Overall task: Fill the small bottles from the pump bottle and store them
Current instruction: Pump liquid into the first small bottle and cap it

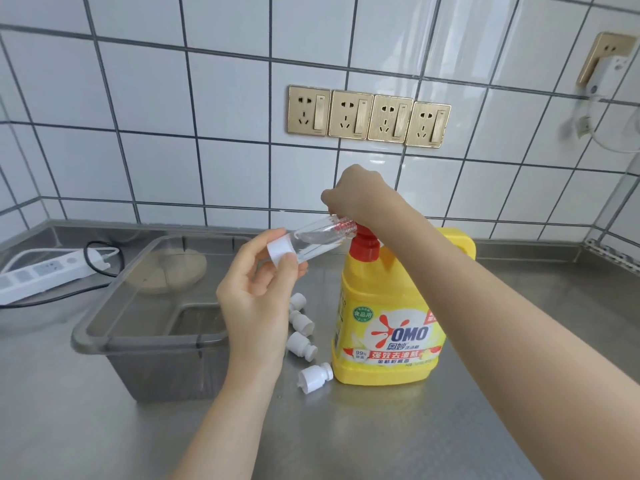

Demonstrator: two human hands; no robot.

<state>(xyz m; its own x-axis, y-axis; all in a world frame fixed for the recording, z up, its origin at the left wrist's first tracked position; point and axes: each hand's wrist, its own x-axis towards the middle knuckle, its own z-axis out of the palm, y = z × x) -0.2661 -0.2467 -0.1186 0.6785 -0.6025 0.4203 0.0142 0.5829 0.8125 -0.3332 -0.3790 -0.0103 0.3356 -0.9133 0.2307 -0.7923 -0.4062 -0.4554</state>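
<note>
A yellow pump bottle [388, 327] with a red pump head stands on the steel counter. My right hand [360, 195] is closed over the top of the pump. My left hand [256, 289] holds a small clear bottle [318, 237] tilted on its side, its open neck against the red nozzle; some clear liquid lies inside it. The same hand also pinches a white cap [280, 250]. Several small white-capped bottles [303, 344] lie on the counter between the pump bottle and a grey translucent bin [152, 327].
A white power strip [45, 271] with a black cable lies at the left behind the bin. A round beige lid shows through the bin's wall. The tiled wall holds a row of gold sockets [369, 116]. A white device hangs from a socket at the upper right.
</note>
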